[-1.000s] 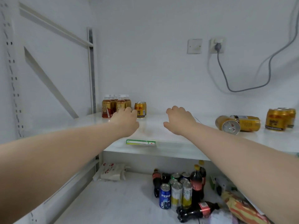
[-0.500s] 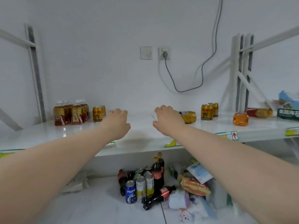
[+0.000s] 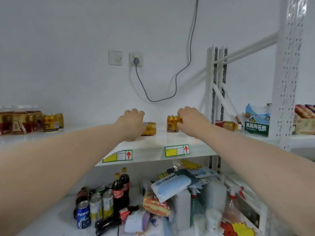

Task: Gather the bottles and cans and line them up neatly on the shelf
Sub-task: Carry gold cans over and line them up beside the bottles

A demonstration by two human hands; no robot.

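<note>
So, fingers first: the right hand (image 3: 190, 122) has its fingers curled round the right-most of the upright gold cans (image 3: 172, 124). The left hand (image 3: 133, 120) is draped over the tipped-over gold can (image 3: 150, 128) with its fingers hidden, so I can't tell if it's gripped. Half a second ago both hands hovered empty, short of these. Looks like the pickup's starting. The tidy row of gold cans (image 3: 52, 122) waits well off at the left end of the shelf (image 3: 153, 142).

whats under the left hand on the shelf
A gold can lying on its side on the shelf; only its right end shows. The left hand covers the rest, so its grip cannot be seen.
</note>
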